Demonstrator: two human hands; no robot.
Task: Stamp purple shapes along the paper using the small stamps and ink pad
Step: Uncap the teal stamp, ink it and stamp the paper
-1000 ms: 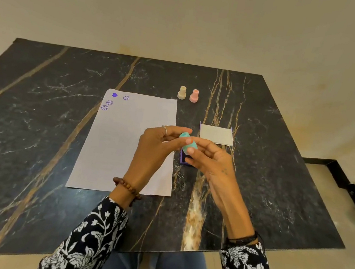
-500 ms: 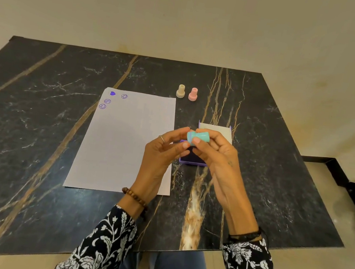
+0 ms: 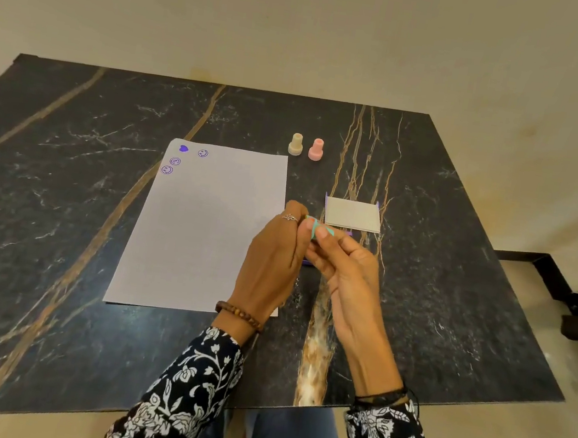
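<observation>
A small teal stamp (image 3: 320, 230) is held in the air between the fingertips of my left hand (image 3: 273, 265) and my right hand (image 3: 344, 267), just right of the white paper (image 3: 203, 236). The paper lies flat and bears a purple heart (image 3: 183, 148) and three purple smiley prints near its top left corner. The purple ink pad (image 3: 348, 233) is mostly hidden behind my hands; its open lid (image 3: 352, 214) shows a pale inner face. A cream stamp (image 3: 295, 144) and a pink stamp (image 3: 316, 149) stand upright beyond the paper.
All of this lies on a dark marble table (image 3: 56, 223) with gold veins. A black metal frame (image 3: 547, 270) stands on the floor off the table's right side. A plain beige wall rises behind the far edge.
Both hands lifted the teal stamp up off the ink pad and turned it between the fingertips. The hands have closed tighter around it, and the camera view shifted slightly.
</observation>
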